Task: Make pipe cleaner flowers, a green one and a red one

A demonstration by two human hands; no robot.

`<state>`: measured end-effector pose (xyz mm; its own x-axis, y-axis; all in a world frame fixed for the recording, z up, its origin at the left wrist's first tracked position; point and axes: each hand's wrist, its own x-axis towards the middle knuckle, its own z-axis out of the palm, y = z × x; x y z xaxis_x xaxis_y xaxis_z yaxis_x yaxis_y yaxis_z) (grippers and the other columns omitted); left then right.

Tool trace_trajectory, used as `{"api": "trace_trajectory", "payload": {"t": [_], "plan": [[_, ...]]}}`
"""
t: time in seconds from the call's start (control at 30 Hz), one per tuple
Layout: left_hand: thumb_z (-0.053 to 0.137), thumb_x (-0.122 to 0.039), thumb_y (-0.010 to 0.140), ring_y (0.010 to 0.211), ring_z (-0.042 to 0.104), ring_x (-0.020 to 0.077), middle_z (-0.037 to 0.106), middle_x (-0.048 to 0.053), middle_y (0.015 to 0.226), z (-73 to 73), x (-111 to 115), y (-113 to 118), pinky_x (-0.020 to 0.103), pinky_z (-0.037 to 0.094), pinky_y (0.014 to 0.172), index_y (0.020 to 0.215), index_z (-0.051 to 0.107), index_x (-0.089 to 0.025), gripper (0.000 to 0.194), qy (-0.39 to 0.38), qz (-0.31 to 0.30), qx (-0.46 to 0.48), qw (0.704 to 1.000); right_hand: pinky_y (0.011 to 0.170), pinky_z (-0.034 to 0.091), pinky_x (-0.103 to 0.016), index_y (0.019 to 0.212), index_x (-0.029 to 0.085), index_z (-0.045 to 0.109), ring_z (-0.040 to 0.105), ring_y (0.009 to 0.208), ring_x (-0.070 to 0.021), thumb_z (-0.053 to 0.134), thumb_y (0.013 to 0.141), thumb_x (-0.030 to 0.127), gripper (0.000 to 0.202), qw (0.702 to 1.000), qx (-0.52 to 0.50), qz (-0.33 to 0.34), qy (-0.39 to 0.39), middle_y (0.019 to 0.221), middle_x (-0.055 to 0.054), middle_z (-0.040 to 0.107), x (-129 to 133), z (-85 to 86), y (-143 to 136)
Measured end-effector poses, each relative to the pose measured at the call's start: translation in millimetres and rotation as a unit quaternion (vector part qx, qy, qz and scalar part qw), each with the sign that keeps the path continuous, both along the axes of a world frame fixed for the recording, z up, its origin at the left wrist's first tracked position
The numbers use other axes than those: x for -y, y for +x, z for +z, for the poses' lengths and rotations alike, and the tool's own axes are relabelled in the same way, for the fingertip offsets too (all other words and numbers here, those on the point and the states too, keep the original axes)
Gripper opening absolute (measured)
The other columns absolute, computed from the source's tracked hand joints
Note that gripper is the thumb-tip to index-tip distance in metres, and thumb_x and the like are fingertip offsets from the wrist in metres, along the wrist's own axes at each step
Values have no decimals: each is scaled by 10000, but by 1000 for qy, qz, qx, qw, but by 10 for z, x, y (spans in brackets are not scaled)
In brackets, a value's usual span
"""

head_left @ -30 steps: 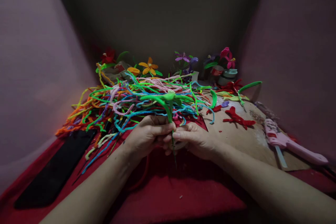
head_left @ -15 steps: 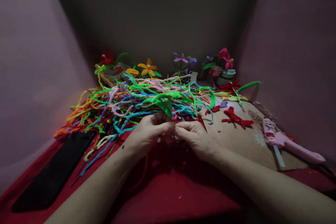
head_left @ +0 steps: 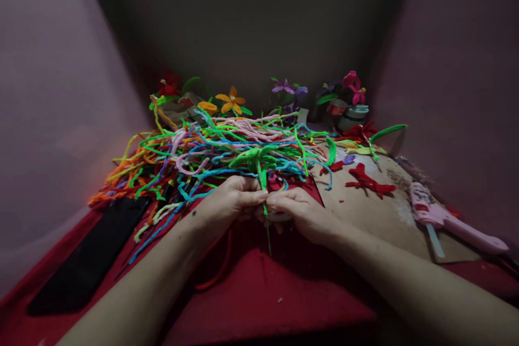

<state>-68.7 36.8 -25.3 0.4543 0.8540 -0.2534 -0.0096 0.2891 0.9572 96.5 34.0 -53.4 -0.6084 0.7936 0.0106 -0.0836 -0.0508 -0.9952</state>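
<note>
Flanking red cloth [head_left: 263,297], mauve walls [head_left: 48,92]

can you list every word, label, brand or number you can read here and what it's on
No text can be read for certain.
Pink glue gun: dark markings on its body, too blurred to read.
Red label at the back, beside the jar: pale marks, too small to read.

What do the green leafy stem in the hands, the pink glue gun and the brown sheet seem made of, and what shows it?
Green leafy stem: probably chenille pipe cleaner, matte, from its velvety-looking leaves.
Pink glue gun: likely hard plastic, smooth, from its moulded body.
Brown sheet: perhaps cardboard, mostly dull, from its flat tan face.
</note>
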Motion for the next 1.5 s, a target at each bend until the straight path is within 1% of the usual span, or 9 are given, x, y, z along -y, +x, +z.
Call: {"api": "trace_trajectory", "payload": {"t": [0.13, 0.23, 0.47, 0.67, 0.8, 1.0, 1.1, 1.23, 1.5], "plan": [[687, -252, 662, 395, 382, 40, 477, -33, 444, -37, 7, -33, 181, 265, 428, 562, 553, -105, 223, -28, -29, 79, 996, 452, 372, -192, 763, 118, 716, 490, 516, -85, 518, 782, 268, 249, 999, -36, 28, -20, 636, -35, 609, -10, -27, 20], [694, -273, 655, 419, 406, 52, 497, -16, 467, -58, 10, -36, 196, 308, 458, 596, 588, -89, 221, -25, -35, 96, 994, 478, 371, -203, 799, 128, 732, 484, 539, -86, 565, 772, 266, 218, 997, -66, 42, -22, 655, -34, 614, -14, -44, 40], [750, -266, 596, 473, 507, 85, 553, -2, 525, -49, 22, 1, 202, 379, 491, 613, 577, -99, 240, -6, 10, 79, 997, 520, 329, -230, 741, 129, 727, 431, 510, -76, 644, 712, 258, 156, 996, -73, 23, -50, 590, -9, 589, -43, -100, 35], [665, -332, 714, 408, 350, 26, 451, -57, 508, -14, 27, 39, 152, 261, 388, 653, 546, -128, 245, 31, 50, 44, 997, 526, 276, -242, 622, 142, 653, 388, 538, -81, 617, 731, 275, 176, 995, -66, -68, -24, 594, 18, 520, -17, -52, 7], [679, -306, 693, 402, 340, 28, 452, -60, 492, -42, 22, 39, 158, 247, 388, 648, 543, -134, 223, 62, 56, 5, 996, 526, 252, -246, 586, 146, 614, 350, 533, -82, 606, 716, 270, 179, 993, -31, -114, 5, 548, 40, 453, 0, -4, 3], [686, -321, 672, 388, 334, 38, 422, -69, 451, -88, 16, 47, 181, 223, 398, 601, 519, -138, 258, 68, 65, -9, 996, 529, 243, -244, 540, 150, 547, 326, 538, -80, 573, 718, 253, 207, 994, -7, -101, 34, 544, 51, 405, -3, -16, 6], [684, -324, 672, 384, 327, 39, 421, -64, 441, -86, 12, 47, 188, 205, 399, 578, 508, -137, 273, 58, 59, -15, 996, 506, 228, -244, 557, 150, 567, 318, 510, -77, 569, 719, 263, 198, 995, 2, -97, 15, 516, 55, 397, 8, -6, 2], [675, -309, 679, 380, 298, 33, 413, -60, 436, -70, 11, 49, 193, 185, 398, 569, 512, -129, 266, 29, 54, -6, 998, 490, 244, -239, 601, 148, 607, 343, 483, -75, 542, 731, 240, 172, 997, -14, -81, -17, 513, 42, 464, 12, -11, 1], [684, -306, 662, 383, 308, 33, 448, -47, 452, -55, 13, 58, 201, 168, 401, 567, 542, -122, 252, 17, 61, -8, 998, 485, 263, -233, 605, 164, 567, 343, 490, -80, 540, 738, 235, 153, 996, -48, -58, -49, 543, 33, 452, -25, -105, 6]]}}
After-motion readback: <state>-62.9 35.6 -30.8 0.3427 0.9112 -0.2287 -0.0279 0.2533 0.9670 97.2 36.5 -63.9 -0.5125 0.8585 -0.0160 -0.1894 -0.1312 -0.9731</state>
